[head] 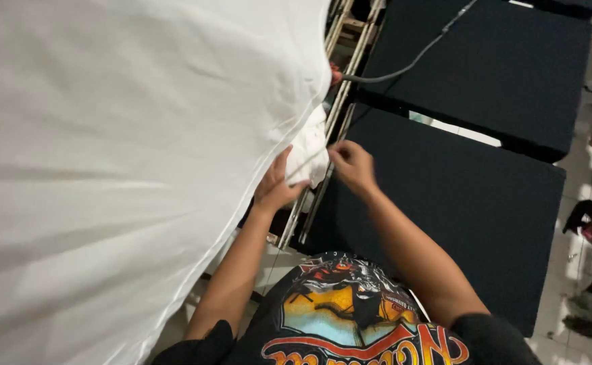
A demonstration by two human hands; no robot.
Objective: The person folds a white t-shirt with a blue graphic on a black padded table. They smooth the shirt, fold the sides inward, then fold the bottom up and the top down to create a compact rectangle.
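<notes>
White cloth (pixel 120 169) billows across the left of the head view, its bunched corner (pixel 308 152) between both hands. Left hand (pixel 276 186) lies against it with fingers curled; right hand (pixel 351 164) pinches its edge. Dark platens (pixel 472 196) sit just beside them, a grey cable (pixel 411 64) above.

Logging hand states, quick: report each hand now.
Left hand: open, fingers spread against the white fabric.
Right hand: fingertips pinched shut on the white fabric's edge.
</notes>
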